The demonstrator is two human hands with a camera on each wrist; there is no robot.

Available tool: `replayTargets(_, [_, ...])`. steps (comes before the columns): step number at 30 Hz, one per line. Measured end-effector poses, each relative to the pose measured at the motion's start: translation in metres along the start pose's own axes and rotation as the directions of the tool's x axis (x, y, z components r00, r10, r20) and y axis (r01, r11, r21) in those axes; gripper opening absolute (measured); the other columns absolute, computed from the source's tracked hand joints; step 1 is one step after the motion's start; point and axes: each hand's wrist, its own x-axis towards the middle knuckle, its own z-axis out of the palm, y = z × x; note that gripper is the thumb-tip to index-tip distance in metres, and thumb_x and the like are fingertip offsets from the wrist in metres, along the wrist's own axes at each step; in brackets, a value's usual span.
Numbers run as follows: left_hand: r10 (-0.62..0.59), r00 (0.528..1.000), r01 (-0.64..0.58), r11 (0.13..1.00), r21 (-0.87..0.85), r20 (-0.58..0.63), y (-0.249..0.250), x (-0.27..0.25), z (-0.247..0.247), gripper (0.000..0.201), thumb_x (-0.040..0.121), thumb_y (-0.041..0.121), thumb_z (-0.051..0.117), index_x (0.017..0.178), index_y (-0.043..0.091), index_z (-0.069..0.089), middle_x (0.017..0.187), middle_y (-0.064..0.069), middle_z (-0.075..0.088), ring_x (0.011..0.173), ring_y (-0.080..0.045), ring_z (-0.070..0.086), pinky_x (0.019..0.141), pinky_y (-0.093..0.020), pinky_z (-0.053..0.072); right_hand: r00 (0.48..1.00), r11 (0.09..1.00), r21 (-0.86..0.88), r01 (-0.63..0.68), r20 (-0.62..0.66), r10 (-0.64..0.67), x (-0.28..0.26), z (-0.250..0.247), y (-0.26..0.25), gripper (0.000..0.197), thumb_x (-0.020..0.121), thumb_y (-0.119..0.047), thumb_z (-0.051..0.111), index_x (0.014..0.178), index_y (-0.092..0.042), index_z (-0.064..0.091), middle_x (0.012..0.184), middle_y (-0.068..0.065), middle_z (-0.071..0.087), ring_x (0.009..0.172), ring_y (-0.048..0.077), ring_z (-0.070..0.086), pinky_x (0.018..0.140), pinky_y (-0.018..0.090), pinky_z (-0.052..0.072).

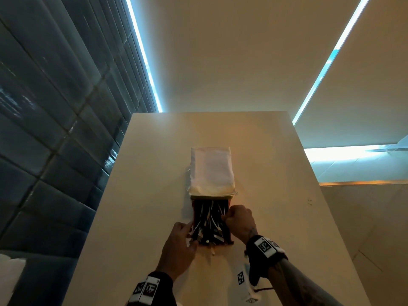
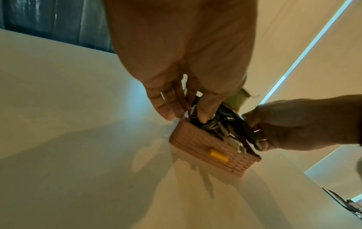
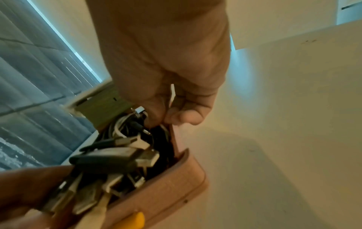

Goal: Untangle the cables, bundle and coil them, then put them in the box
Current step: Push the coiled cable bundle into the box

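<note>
A pinkish brick-patterned box (image 1: 192,214) (image 2: 213,148) (image 3: 176,184) with a yellow latch (image 2: 218,155) lies on the white table, its pale lid (image 1: 212,171) standing open at the far side. Black and white cables (image 1: 209,221) (image 2: 227,125) (image 3: 117,155) fill it, their connector ends spilling over the near wall. My left hand (image 1: 189,234) (image 2: 188,114) is at the box's left wall, thumb inside and fingers outside, pinching cable ends. My right hand (image 1: 226,217) (image 3: 162,122) is curled at the right wall and grips a black cable.
The white table (image 1: 154,195) is narrow, with a dark tiled wall on its left and a drop to the floor on its right. A small white device with marker tags (image 1: 245,281) lies on the table below my right wrist.
</note>
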Motion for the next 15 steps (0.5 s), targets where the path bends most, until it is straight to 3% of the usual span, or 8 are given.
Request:
replayTargets(3, [0.045, 0.999, -0.045, 0.999, -0.011, 0.007, 0.001, -0.003, 0.000, 0.044, 0.086, 0.014, 0.063, 0.129, 0.022, 0.059, 0.097, 0.009, 0.050, 0.089, -0.003, 0.056, 0.077, -0.012, 0.047, 0.999, 1.000, -0.011, -0.029, -0.014, 0.029, 0.004, 0.002, 0.002, 0.021, 0.081, -0.031, 0.064, 0.083, -0.012, 0.055, 0.093, 0.010, 0.066, 0.077, 0.025, 0.058, 0.062, 0.030, 0.042])
replayTargets(7, [0.056, 0.998, -0.056, 0.998, -0.016, 0.002, 0.000, 0.000, -0.002, 0.042, 0.080, 0.005, 0.068, 0.119, 0.023, 0.067, 0.090, 0.008, 0.058, 0.084, -0.006, 0.059, 0.077, -0.023, 0.052, 0.998, 0.989, 0.142, -0.037, 0.058, 0.029, 0.003, -0.003, 0.015, 0.027, 0.080, -0.031, 0.075, 0.082, -0.011, 0.057, 0.079, 0.008, 0.069, 0.063, 0.019, 0.064, 0.057, 0.034, 0.055])
replayTargets(9, [0.009, 1.000, -0.009, 1.000, -0.027, -0.012, 0.002, 0.005, -0.002, 0.039, 0.072, 0.005, 0.075, 0.106, 0.024, 0.071, 0.087, 0.008, 0.062, 0.081, -0.006, 0.061, 0.076, -0.024, 0.052, 0.992, 0.973, 0.229, -0.022, 0.129, -0.008, -0.005, -0.006, 0.023, 0.026, 0.082, -0.031, 0.074, 0.086, -0.008, 0.062, 0.082, 0.009, 0.071, 0.065, 0.016, 0.065, 0.059, 0.030, 0.056])
replayTargets(11, [-0.052, 0.999, 0.052, 0.999, -0.009, -0.008, 0.005, 0.012, -0.003, 0.035, 0.065, 0.009, 0.081, 0.088, 0.029, 0.065, 0.081, 0.011, 0.063, 0.075, -0.006, 0.061, 0.067, -0.020, 0.050, 0.981, 0.968, 0.246, 0.048, 0.172, -0.092, -0.012, -0.006, 0.030, 0.026, 0.078, -0.033, 0.078, 0.084, -0.011, 0.065, 0.086, 0.006, 0.071, 0.071, 0.013, 0.064, 0.066, 0.031, 0.055])
replayTargets(13, [-0.098, 0.995, 0.098, 0.995, 0.029, 0.009, 0.005, 0.018, -0.004, 0.036, 0.062, 0.014, 0.083, 0.076, 0.032, 0.054, 0.073, 0.010, 0.061, 0.069, -0.007, 0.059, 0.057, -0.015, 0.042, 0.967, 0.979, 0.160, 0.125, 0.199, -0.156, -0.018, -0.006, 0.032, 0.022, 0.070, -0.029, 0.083, 0.077, -0.021, 0.065, 0.090, 0.001, 0.065, 0.078, 0.012, 0.060, 0.068, 0.026, 0.051])
replayTargets(15, [-0.119, 0.993, 0.117, 0.991, 0.066, 0.018, 0.006, 0.022, -0.004, 0.038, 0.061, 0.016, 0.082, 0.067, 0.033, 0.049, 0.072, 0.010, 0.061, 0.068, -0.009, 0.058, 0.055, -0.014, 0.037, 0.959, 0.981, 0.041, 0.191, 0.203, -0.195, -0.019, -0.005, 0.030, 0.027, 0.065, -0.023, 0.084, 0.072, -0.030, 0.059, 0.092, -0.003, 0.056, 0.080, 0.012, 0.052, 0.062, 0.014, 0.042])
